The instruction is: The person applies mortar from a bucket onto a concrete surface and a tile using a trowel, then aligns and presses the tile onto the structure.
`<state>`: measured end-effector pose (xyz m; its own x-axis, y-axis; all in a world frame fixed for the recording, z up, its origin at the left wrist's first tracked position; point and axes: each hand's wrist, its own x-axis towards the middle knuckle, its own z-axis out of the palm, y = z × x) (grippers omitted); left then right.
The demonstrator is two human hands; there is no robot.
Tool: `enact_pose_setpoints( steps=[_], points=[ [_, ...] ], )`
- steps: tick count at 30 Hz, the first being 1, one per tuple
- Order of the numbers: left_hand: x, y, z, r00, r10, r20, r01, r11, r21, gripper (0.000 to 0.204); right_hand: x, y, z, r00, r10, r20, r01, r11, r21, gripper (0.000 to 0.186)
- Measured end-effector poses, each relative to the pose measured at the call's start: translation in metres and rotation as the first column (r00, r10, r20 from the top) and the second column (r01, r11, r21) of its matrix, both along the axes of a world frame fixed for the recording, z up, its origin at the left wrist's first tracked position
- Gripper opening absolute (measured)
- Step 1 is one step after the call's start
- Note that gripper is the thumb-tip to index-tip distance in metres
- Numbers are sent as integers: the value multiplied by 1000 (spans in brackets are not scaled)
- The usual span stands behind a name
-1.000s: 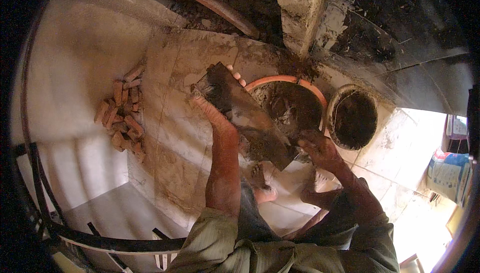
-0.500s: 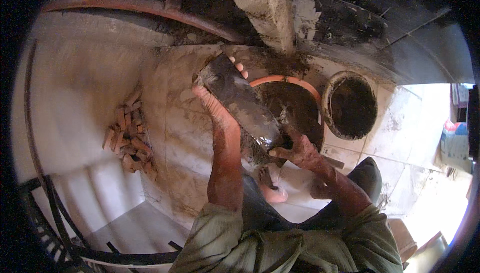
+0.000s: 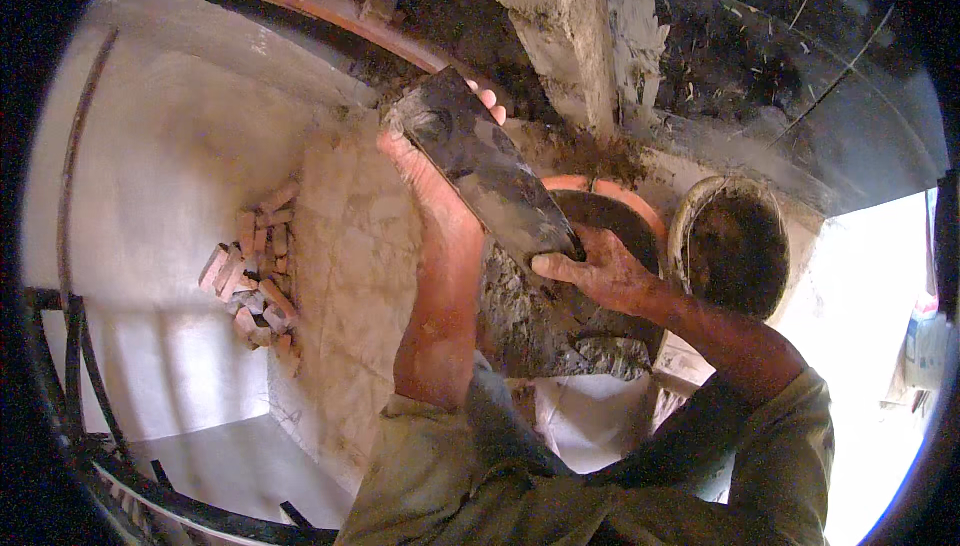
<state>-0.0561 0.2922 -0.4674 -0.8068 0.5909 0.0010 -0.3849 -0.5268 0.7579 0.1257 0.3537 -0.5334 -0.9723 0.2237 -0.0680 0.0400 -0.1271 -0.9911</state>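
Note:
A dark, flat rectangular board (image 3: 490,171), smeared with wet mortar, is held up at a slant in front of me. My left hand (image 3: 412,158) is under its upper end, with fingertips curling over the far edge. At the lower end, my right hand (image 3: 605,271) grips the corner, thumb toward me. Whether the board has a handle underneath is hidden. Below it is a round basin with an orange rim (image 3: 640,204), partly covered by my right arm. Grey mortar (image 3: 520,311) lies heaped at the basin's near side.
Right of the basin stands a round bucket (image 3: 728,186), dark inside. Broken bricks (image 3: 258,261) are piled at the left by the pale wall. A rough pillar (image 3: 560,36) rises at the back. Black metal railing (image 3: 150,491) curves along the lower left. A whitish bag (image 3: 925,351) sits far right.
My view has shifted, and more of the mortar heap shows below the board. My right hand has closed more firmly around the board's lower corner. The left hand keeps its hold.

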Motion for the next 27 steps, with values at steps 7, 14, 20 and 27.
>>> enact_pose_setpoints(
  steps=[7, 14, 20, 27],
  points=[
    [49, -20, 27, 999, 51, 18, -49, 995, -85, 58, -13, 6, 13, 979, -175, -107, 191, 968, 162, 45],
    [76, -76, -18, 762, -435, -480, -45, 704, -709, 34, -26, 4, 8, 922, -335, -195, 388, 799, 460, 46],
    [88, -79, -15, 898, -298, -324, -17, 713, -701, 27, -24, -8, 25, 872, -435, -224, 471, 622, 626, 41],
    [68, -84, -33, 877, -194, -440, -145, 766, -627, 31, -39, -19, 29, 879, -435, -195, 449, 615, 649, 42]
  ],
)
